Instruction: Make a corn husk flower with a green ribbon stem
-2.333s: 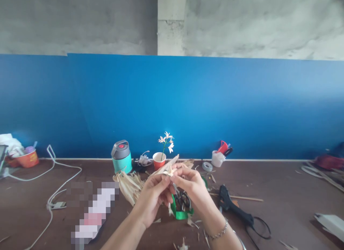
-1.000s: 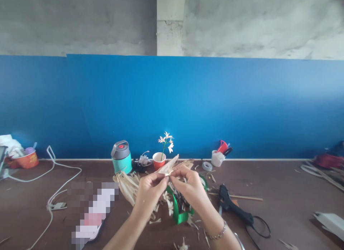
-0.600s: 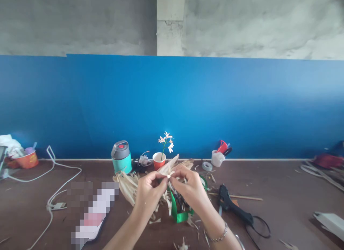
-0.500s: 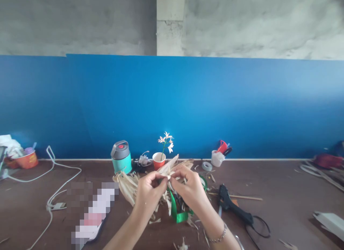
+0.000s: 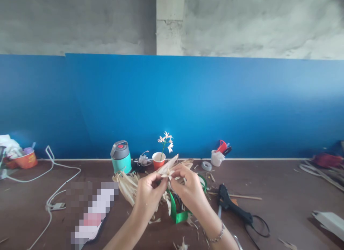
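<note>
A small cream flower (image 5: 168, 173) with pointed petals, apparently made of dried husk, is pinched between my two hands above the table. My left hand (image 5: 151, 189) grips it from the left with thumb and forefinger. From the right, my right hand (image 5: 188, 183) closes its fingertips on the same flower. Beneath and behind them lie dried corn husks (image 5: 126, 187) in a loose pile. Green ribbon (image 5: 180, 217) hangs in a bent strip just below my hands. Behind, a similar stem of flowers (image 5: 166, 138) stands in a red and white paper cup (image 5: 158, 160).
To the right lies a black glue gun (image 5: 235, 206) with its cord, near a thin stick (image 5: 249, 197). A roll of tape (image 5: 206, 166) and a white cup of pens (image 5: 217, 158) stand behind. Left are a teal flask (image 5: 121, 160), a blurred-out flat object (image 5: 94, 217) and a white cable (image 5: 50, 192).
The flower between my fingertips now shows its petals spread wider and facing me more. My hands have barely shifted.
</note>
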A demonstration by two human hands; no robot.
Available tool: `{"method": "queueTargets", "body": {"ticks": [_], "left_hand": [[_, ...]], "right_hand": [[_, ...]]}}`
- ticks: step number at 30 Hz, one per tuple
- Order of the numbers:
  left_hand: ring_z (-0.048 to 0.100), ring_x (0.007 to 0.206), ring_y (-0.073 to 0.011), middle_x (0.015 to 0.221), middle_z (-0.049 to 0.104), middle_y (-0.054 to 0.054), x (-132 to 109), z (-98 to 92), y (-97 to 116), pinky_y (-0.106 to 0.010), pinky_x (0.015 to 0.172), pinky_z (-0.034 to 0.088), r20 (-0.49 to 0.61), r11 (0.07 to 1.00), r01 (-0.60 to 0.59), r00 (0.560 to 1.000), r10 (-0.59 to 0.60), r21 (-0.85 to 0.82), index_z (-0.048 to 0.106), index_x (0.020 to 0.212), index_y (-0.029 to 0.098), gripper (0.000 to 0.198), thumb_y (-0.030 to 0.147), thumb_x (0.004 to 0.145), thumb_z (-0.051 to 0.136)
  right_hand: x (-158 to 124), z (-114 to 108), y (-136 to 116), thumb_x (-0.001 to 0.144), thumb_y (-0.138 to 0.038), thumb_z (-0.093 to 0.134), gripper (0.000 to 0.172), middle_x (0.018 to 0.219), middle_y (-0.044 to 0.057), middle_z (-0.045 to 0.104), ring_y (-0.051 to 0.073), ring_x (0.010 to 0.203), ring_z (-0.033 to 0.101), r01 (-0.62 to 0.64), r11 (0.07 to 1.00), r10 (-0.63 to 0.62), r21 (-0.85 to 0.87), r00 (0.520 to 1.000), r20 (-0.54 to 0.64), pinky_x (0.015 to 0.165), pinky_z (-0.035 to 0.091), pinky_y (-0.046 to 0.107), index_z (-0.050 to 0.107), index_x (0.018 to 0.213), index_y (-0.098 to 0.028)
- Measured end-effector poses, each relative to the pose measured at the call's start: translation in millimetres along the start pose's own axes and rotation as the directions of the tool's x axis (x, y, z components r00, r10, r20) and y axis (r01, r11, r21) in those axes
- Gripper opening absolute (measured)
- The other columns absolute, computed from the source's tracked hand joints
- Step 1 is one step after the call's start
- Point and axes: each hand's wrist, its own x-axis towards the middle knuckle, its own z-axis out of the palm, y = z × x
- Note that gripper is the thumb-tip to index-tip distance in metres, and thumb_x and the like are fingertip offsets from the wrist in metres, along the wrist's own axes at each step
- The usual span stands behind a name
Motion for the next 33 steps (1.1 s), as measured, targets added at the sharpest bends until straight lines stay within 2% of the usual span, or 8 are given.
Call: {"method": "queueTargets", "body": {"ticks": [3, 6, 10, 13, 15, 20, 27, 33], "left_hand": [[0.056, 0.066, -0.0165, 0.078, 0.065, -0.005, 0.2, -1.2, -4.5, -0.023, 0.058, 0.041, -0.001, 0.988, -0.137, 0.991, 0.137, 0.065, 0.068, 0.070, 0.016, 0.020, 0.031, 0.078, 0.057], [0.060, 0.079, -0.0186, 0.100, 0.064, -0.007, 0.6, -3.9, -5.6, -0.025, 0.065, 0.044, 0.022, 0.968, -0.216, 0.976, 0.215, 0.124, 0.068, 0.071, 0.018, 0.021, 0.032, 0.081, 0.055], [0.061, 0.074, -0.0179, 0.086, 0.064, -0.006, -0.7, -5.1, -5.3, -0.025, 0.067, 0.045, 0.074, 0.976, -0.201, 0.978, 0.194, 0.089, 0.066, 0.073, 0.018, 0.024, 0.034, 0.084, 0.052], [0.051, 0.052, -0.0130, 0.064, 0.056, 0.000, -2.7, -3.3, -5.9, -0.023, 0.050, 0.038, 0.102, 0.996, -0.079, 0.992, 0.076, 0.030, 0.063, 0.077, 0.017, 0.027, 0.040, 0.085, 0.051], [0.045, 0.049, -0.0116, 0.057, 0.051, 0.002, -3.3, -1.7, -5.2, -0.021, 0.047, 0.034, 0.103, 1.000, -0.029, 0.994, 0.029, -0.002, 0.060, 0.075, 0.016, 0.026, 0.040, 0.083, 0.053], [0.044, 0.052, -0.0115, 0.055, 0.051, 0.001, -1.0, 1.0, -4.1, -0.021, 0.047, 0.033, 0.107, 0.995, 0.035, 0.994, -0.025, -0.099, 0.061, 0.070, 0.014, 0.023, 0.037, 0.074, 0.062], [0.041, 0.046, -0.0106, 0.048, 0.049, 0.002, 0.7, 4.2, -11.6, -0.021, 0.045, 0.030, 0.077, 0.988, 0.092, 0.994, -0.082, -0.128, 0.063, 0.066, 0.014, 0.023, 0.037, 0.068, 0.065], [0.039, 0.043, -0.0090, 0.044, 0.047, 0.003, 3.5, 3.9, -2.1, -0.020, 0.043, 0.028, 0.049, 0.975, 0.120, 0.992, -0.113, -0.188, 0.062, 0.059, 0.014, 0.020, 0.034, 0.061, 0.066]], "right_hand": [[0.0, 0.1, 0.0, 0.069, -0.015, 0.053, 0.010, 0.081, 0.004, 0.066, 0.019, 0.079, 0.059, 0.000, 1.000, 0.000, -0.026, 1.000, -0.021, 0.071, 0.042, 0.028, 0.062, 0.066, -0.017], [0.3, -0.9, 0.1, 0.069, -0.016, 0.053, 0.010, 0.077, 0.003, 0.065, 0.018, 0.075, 0.058, -0.031, 0.999, 0.030, -0.030, 0.999, -0.009, 0.069, 0.041, 0.027, 0.062, 0.065, -0.017], [0.7, -1.7, 0.8, 0.068, -0.017, 0.054, 0.009, 0.073, 0.003, 0.064, 0.017, 0.072, 0.056, -0.038, 0.998, 0.038, -0.046, 0.999, 0.002, 0.068, 0.040, 0.026, 0.062, 0.062, -0.016], [0.7, -1.5, 0.9, 0.067, -0.016, 0.054, 0.009, 0.073, 0.002, 0.064, 0.017, 0.072, 0.056, -0.038, 0.997, 0.038, -0.065, 0.999, -0.005, 0.068, 0.040, 0.026, 0.061, 0.062, -0.016], [0.6, -1.7, 0.4, 0.068, -0.017, 0.053, 0.010, 0.072, 0.003, 0.064, 0.017, 0.071, 0.056, -0.047, 0.996, 0.047, -0.070, 0.999, -0.008, 0.067, 0.040, 0.026, 0.062, 0.062, -0.016], [-0.3, -2.2, -0.7, 0.068, -0.016, 0.054, 0.010, 0.071, 0.003, 0.064, 0.017, 0.071, 0.057, -0.046, 0.996, 0.045, -0.078, 0.999, -0.009, 0.066, 0.041, 0.026, 0.061, 0.062, -0.016], [0.3, 1.4, 3.7, 0.069, -0.010, 0.055, 0.013, 0.077, 0.005, 0.067, 0.019, 0.077, 0.060, 0.028, 0.981, -0.042, -0.190, 0.997, -0.067, 0.070, 0.043, 0.028, 0.064, 0.062, -0.017], [-1.0, 2.1, 5.1, 0.069, -0.007, 0.056, 0.014, 0.077, 0.004, 0.067, 0.019, 0.076, 0.060, 0.095, 0.971, -0.114, -0.220, 0.991, -0.075, 0.070, 0.044, 0.028, 0.064, 0.062, -0.017]]}}
